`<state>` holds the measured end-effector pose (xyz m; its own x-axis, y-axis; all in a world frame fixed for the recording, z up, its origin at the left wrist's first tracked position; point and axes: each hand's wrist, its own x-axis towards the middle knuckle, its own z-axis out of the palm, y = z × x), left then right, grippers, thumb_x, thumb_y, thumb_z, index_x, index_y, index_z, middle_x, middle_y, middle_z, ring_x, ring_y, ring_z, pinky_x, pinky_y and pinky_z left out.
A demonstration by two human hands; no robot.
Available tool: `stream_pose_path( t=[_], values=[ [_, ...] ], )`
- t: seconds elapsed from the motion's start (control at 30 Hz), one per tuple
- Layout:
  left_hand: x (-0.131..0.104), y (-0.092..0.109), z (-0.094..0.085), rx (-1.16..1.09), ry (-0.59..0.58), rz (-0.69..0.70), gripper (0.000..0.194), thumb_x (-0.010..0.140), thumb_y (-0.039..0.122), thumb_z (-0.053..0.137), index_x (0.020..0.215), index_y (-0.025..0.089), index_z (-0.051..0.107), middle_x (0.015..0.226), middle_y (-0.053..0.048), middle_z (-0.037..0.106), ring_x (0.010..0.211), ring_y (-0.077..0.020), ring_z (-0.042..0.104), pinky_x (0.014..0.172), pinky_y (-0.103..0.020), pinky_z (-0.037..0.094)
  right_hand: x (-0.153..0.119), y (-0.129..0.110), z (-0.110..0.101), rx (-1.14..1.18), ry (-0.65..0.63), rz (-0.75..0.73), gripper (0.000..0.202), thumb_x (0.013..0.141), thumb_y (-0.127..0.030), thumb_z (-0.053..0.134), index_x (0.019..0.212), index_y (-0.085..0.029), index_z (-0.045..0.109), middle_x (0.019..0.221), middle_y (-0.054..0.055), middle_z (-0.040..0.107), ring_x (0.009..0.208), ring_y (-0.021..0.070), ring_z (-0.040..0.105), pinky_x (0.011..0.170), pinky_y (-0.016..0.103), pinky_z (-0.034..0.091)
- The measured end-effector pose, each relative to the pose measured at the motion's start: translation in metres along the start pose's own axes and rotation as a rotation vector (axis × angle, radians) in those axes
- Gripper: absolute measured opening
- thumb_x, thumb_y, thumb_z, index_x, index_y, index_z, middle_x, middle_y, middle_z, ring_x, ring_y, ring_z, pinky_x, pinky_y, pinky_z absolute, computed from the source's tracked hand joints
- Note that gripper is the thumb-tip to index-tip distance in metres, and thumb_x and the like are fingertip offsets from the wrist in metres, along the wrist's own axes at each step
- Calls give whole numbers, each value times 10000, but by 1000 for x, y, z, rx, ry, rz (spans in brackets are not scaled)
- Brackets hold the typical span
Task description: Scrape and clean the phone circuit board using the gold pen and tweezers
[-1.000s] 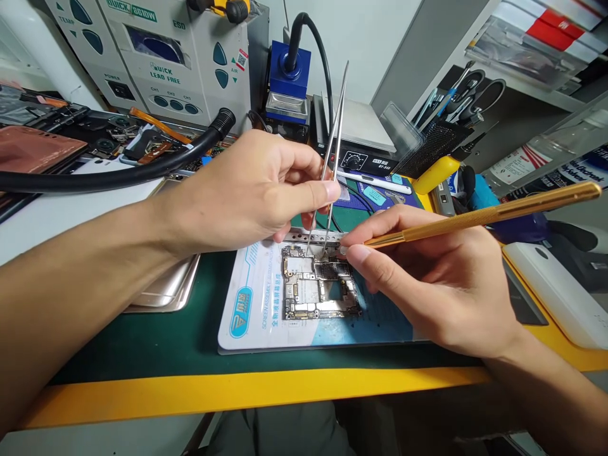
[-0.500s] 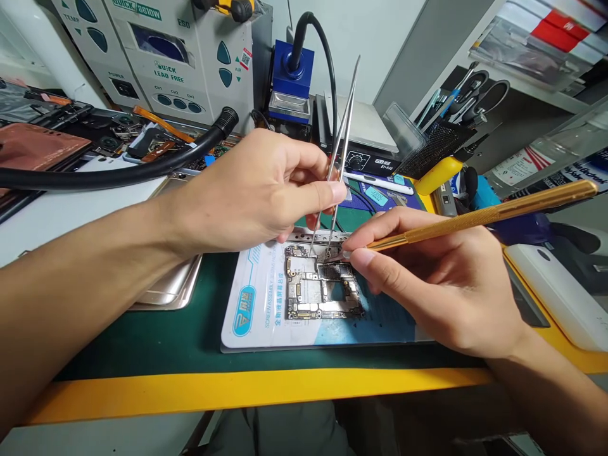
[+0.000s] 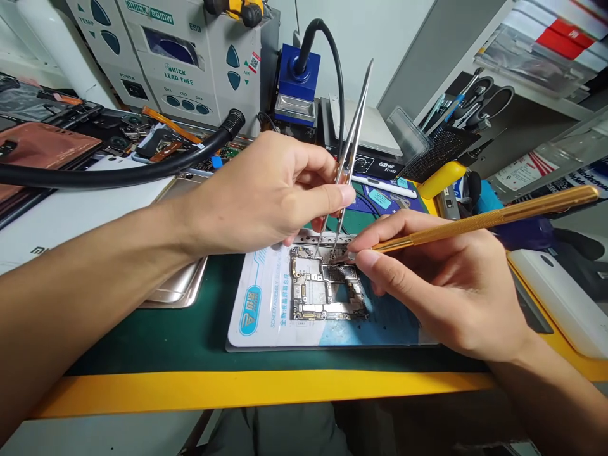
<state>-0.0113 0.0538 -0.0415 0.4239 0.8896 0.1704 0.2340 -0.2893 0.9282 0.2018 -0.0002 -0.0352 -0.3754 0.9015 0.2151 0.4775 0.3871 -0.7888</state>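
My left hand (image 3: 280, 196) pinches a pair of steel tweezers (image 3: 357, 120), whose parted tips point down at the top of a phone circuit board (image 3: 311, 311). In my right hand (image 3: 441, 285) is a gold-handled knife with a slim blade (image 3: 479, 221), held like a pen. Its blade reaches the upper edge of the board, close to the tweezer tips; whether it touches cannot be made out. The board lies flat on a white and blue printed pad (image 3: 266, 335), over a green mat (image 3: 190, 342).
A hot-air station (image 3: 175, 69) stands at the back left, its thick black hose (image 3: 156, 171) crossing above phone parts. Silver phone shells (image 3: 185, 291) lie left of the pad. Behind are a blue soldering iron holder (image 3: 297, 82) and a mesh tool holder (image 3: 439, 149). A white phone-like case (image 3: 560, 304) sits right.
The whole view has shifted slightly, so everything appears a little further right. Both hands keep their hold on the tweezers and the knife, with little other visible movement.
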Motion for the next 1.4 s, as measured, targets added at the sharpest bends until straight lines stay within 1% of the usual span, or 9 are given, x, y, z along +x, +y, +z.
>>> stream_pose_path(
  t=[0.3,0.6,0.7,0.93,1.0,1.1,1.2,1.3,1.4],
  values=[
    [0,0,0,-32,15,-11,207,921,277,748,742,176,724,562,37,616,386,-69,541,322,-195,414,-1,-1,1,-1,1,14,99,933,-185,683,850,-193,735,619,-8,635,485,114,514,396,260,373],
    [1,0,0,-17,16,-4,203,917,272,741,737,180,718,577,24,626,388,-81,549,317,-209,408,-2,1,0,18,94,50,109,907,-230,732,811,-186,760,643,-4,654,481,108,554,389,247,392],
    [0,1,0,-18,13,-19,209,908,311,762,744,186,722,587,20,634,400,-84,552,329,-215,411,-2,2,1,14,80,35,112,915,-228,740,812,-186,757,618,-8,647,464,107,538,380,250,371],
    [0,2,0,-17,27,-47,245,898,337,769,708,203,691,526,22,595,387,-87,526,343,-230,391,0,1,2,39,38,39,100,926,-223,743,833,-186,746,659,4,657,508,125,553,429,273,404],
    [-1,3,-1,-11,29,-50,237,895,350,772,727,202,695,569,14,632,394,-95,552,348,-239,399,1,2,1,68,48,59,99,923,-229,752,834,-184,747,638,-2,644,496,124,547,417,269,393],
    [-3,7,-3,3,21,-98,224,920,371,745,797,187,708,670,-6,697,436,-118,615,376,-256,429,3,3,-2,141,46,111,137,917,-266,783,815,-181,750,584,-16,612,471,118,525,393,252,375],
    [-4,11,-4,-7,43,-126,240,968,366,679,837,169,711,705,-11,710,465,-127,640,415,-267,470,4,4,-4,242,37,164,200,883,-343,851,814,-184,751,547,-26,603,448,114,515,379,238,387],
    [-3,10,-3,-37,92,-126,221,921,370,727,815,177,726,712,-14,725,451,-145,649,405,-282,499,4,5,-4,294,36,184,263,849,-400,893,805,-188,744,544,-29,604,435,110,515,372,230,390],
    [-1,6,-2,-60,106,-150,221,861,364,777,737,190,716,652,-15,711,425,-167,650,382,-295,505,3,5,-4,284,45,186,281,858,-415,886,801,-181,742,551,-27,609,431,106,513,367,227,390]
  ],
)
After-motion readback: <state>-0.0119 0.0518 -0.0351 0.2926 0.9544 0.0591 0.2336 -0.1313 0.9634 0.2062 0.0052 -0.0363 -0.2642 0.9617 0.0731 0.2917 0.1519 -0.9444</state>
